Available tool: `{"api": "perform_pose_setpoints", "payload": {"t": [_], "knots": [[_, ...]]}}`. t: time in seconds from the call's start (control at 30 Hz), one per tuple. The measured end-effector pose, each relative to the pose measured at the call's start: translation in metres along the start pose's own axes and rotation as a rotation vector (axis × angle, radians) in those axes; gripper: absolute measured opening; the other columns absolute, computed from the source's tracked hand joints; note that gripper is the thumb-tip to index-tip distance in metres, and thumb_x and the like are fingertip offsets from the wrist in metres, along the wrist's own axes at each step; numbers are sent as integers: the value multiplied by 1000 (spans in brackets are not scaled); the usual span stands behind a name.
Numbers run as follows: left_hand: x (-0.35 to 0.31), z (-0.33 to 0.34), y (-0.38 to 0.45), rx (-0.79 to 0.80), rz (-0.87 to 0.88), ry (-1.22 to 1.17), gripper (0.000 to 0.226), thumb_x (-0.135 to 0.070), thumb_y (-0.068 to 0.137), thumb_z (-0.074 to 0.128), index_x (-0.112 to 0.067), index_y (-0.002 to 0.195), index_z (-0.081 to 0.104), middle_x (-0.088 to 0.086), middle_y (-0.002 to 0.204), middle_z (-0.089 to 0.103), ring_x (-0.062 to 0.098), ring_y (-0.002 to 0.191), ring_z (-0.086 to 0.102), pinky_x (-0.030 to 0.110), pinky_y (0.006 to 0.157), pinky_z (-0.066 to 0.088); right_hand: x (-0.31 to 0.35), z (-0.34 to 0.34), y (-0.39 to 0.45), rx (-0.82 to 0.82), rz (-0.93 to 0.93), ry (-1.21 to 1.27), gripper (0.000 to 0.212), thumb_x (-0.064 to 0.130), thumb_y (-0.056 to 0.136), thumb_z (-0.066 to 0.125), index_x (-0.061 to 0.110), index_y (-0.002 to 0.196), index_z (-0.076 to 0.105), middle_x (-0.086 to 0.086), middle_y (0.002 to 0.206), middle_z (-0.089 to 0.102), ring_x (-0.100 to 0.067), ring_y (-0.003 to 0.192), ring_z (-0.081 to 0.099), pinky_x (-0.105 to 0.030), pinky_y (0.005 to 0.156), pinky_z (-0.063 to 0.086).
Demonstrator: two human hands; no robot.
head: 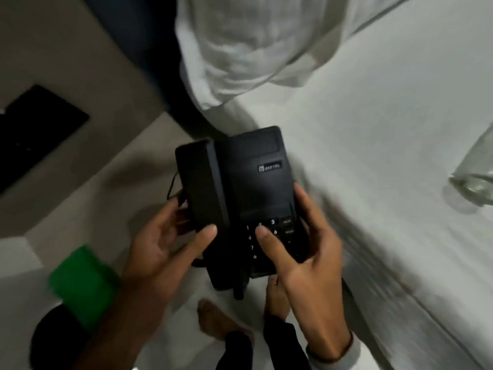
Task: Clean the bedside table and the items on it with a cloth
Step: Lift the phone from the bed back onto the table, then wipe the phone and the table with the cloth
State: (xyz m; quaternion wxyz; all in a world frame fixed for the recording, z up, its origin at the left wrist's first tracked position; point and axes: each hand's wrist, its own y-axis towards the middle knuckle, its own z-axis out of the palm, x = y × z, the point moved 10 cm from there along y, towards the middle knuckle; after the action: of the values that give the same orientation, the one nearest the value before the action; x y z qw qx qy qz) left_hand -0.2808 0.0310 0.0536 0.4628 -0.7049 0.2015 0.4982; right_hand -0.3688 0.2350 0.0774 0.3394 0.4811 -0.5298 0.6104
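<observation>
A black desk telephone [256,180] with its handset on the left and a number keypad is held in the air over the floor, between both of my hands. My left hand [162,247] grips the handset side, thumb along its lower end. My right hand [306,249] clasps the right edge, thumb resting on the keypad. A thin black cord [173,186] loops from the phone's left side. A green cloth [82,284] lies draped over my left forearm. The bedside table itself cannot be made out with certainty.
A white bed [386,124] fills the right side, with a pillow [253,44] at the top and a clear glass bottle [477,177] lying on the sheet. A black panel [34,134] sits on the grey surface at left. My bare feet [221,324] stand on pale floor.
</observation>
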Motion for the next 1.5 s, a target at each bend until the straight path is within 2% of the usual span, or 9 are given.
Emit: {"api": "perform_pose_setpoints", "payload": {"t": [0.4, 0.53, 0.67, 0.77, 0.83, 0.93, 1.1, 1.3, 1.5], "knots": [[113, -66, 61, -374, -103, -263, 44, 1, 90, 71, -2, 131, 56, 19, 117, 74, 16, 95, 75, 25, 83, 62, -94, 138, 108, 408, 112, -437, 70, 26, 84, 81, 18, 147, 50, 22, 115, 65, 21, 94, 62, -3, 89, 51], [134, -67, 89, -380, -85, -203, 48, -3, 90, 73, -6, 135, 56, 18, 119, 72, 24, 102, 73, 32, 92, 61, -116, 146, 134, 422, 115, -512, 68, 24, 86, 80, 16, 147, 50, 6, 128, 68, -7, 118, 65, -38, 113, 48], [138, -70, 95, -334, -66, -142, 50, -4, 90, 73, -1, 136, 55, 21, 118, 72, 28, 102, 73, 43, 97, 59, -121, 148, 134, 448, 94, -574, 65, 18, 88, 78, 15, 147, 51, -3, 134, 67, -17, 125, 63, -40, 115, 47], [134, -88, 81, -292, -53, -19, 50, -17, 92, 73, -6, 139, 56, 16, 130, 68, 24, 118, 67, 28, 102, 56, -98, 150, 123, 416, -83, -740, 62, 25, 90, 76, 16, 147, 51, -3, 141, 62, -11, 130, 57, -22, 114, 44], [128, -123, 56, -383, -3, 127, 44, -22, 92, 72, -12, 133, 62, 8, 129, 67, 16, 115, 66, 9, 92, 51, -70, 156, 104, 374, -303, -796, 54, 24, 93, 72, 12, 142, 54, -7, 143, 60, -19, 132, 57, -35, 115, 46], [126, -193, 1, -591, 52, 336, 33, -11, 91, 70, -13, 124, 67, 13, 121, 66, 22, 105, 67, 27, 94, 53, -52, 187, 49, 419, -488, -745, 35, 21, 94, 67, 13, 127, 60, 1, 122, 65, -6, 112, 64, -21, 100, 50], [181, -284, -73, -732, -181, 537, 37, 1, 87, 71, -7, 122, 67, 25, 114, 63, 42, 101, 65, 56, 91, 55, -132, 278, -40, 781, -142, -618, 35, -2, 88, 64, 15, 119, 62, 1, 111, 68, -16, 98, 70, -30, 87, 58], [226, -292, -84, -549, -238, 338, 43, 5, 88, 69, -11, 127, 69, 7, 110, 73, 22, 98, 72, 21, 86, 53, -214, 346, -81, 821, 151, -602, 36, 2, 84, 76, 12, 114, 60, -8, 113, 74, -30, 108, 72, -51, 103, 54], [227, -303, -85, -675, -220, 217, 34, 0, 83, 76, -13, 114, 75, 14, 99, 74, 26, 92, 72, 34, 85, 58, -225, 356, -77, 787, 145, -666, 38, -2, 78, 79, 20, 100, 57, -12, 99, 73, -33, 94, 71, -53, 96, 56]]}}
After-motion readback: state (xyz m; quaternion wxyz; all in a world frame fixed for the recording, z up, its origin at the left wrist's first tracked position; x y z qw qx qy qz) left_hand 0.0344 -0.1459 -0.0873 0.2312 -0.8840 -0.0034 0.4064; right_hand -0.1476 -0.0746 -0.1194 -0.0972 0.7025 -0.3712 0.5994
